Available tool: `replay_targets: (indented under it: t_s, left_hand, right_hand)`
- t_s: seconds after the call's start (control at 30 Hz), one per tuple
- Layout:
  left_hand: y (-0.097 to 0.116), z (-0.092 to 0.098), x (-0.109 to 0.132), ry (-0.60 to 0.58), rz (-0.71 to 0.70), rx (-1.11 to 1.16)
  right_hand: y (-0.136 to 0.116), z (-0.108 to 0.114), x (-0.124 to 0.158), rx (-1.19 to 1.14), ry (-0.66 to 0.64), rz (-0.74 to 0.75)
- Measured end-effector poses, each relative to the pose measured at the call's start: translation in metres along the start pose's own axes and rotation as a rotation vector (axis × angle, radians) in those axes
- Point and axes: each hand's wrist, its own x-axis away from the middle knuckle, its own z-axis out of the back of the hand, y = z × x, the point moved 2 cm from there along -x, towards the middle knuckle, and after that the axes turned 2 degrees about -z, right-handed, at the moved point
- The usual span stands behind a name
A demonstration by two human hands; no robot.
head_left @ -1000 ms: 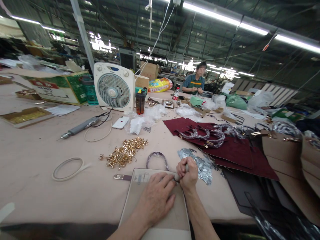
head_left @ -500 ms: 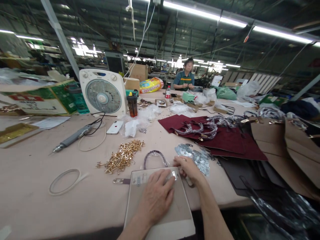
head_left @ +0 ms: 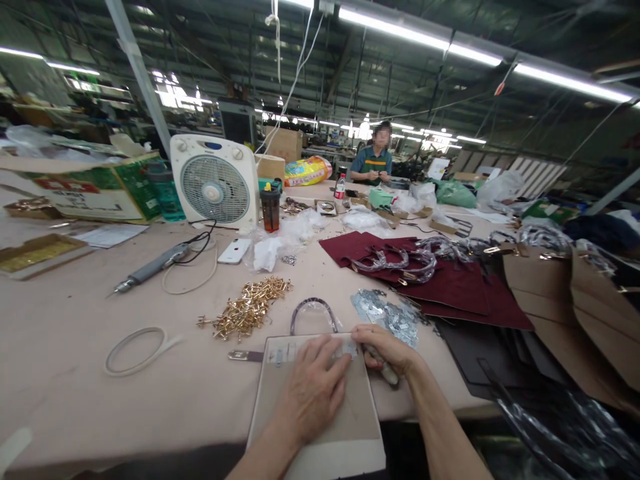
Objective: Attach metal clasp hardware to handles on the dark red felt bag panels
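Observation:
A beige bag panel (head_left: pixel 345 407) lies at the table's front edge, with a dark looped handle (head_left: pixel 314 305) at its top. A dark strap with a metal end (head_left: pixel 245 355) sticks out on its left. My left hand (head_left: pixel 315 383) rests flat on the panel, fingers stretched toward its upper edge. At the top right corner, my right hand (head_left: pixel 387 347) is closed, its fingertips touching the edge. Out from under it pokes a pale, rounded handle-like piece (head_left: pixel 389 375); its other end is hidden. Small metal plates (head_left: pixel 390 317) lie just beyond this hand.
Gold-coloured fasteners (head_left: pixel 250 307) are heaped left of the loop. An electric screwdriver (head_left: pixel 150 269), a phone (head_left: pixel 234 251), a tape roll (head_left: pixel 134 350) and a fan (head_left: pixel 214 183) are farther left. Maroon panels (head_left: pixel 460 287) are stacked right. A co-worker (head_left: pixel 373 161) sits across the table.
My right hand has come down slightly and closed at the panel's corner, covering more of it. More of the pale handle-like piece shows. My left hand stays flat; the view has shifted slightly.

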Motion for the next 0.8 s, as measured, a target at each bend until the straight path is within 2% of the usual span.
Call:
replay_targets:
  t_s: [0.17, 0.33, 0.6, 0.8]
  left_hand:
    - [-0.001, -0.001, 0.002, -0.006, -0.002, -0.005]
    - [-0.003, -0.003, 0.001, 0.019, -0.028, -0.032]
    - [-0.002, -0.005, -0.002, 0.103, -0.053, -0.047]
    - [0.0, -0.006, -0.001, 0.096, -0.052, -0.05]
  right_hand:
    - [-0.001, 0.001, -0.001, 0.06, 0.008, -0.054]
    - [0.005, 0.0, 0.001, -0.035, 0.014, -0.022]
    - [0.014, 0.003, 0.003, -0.248, -0.06, -0.036]
    - [0.018, 0.007, 0.002, -0.284, -0.137, -0.038]
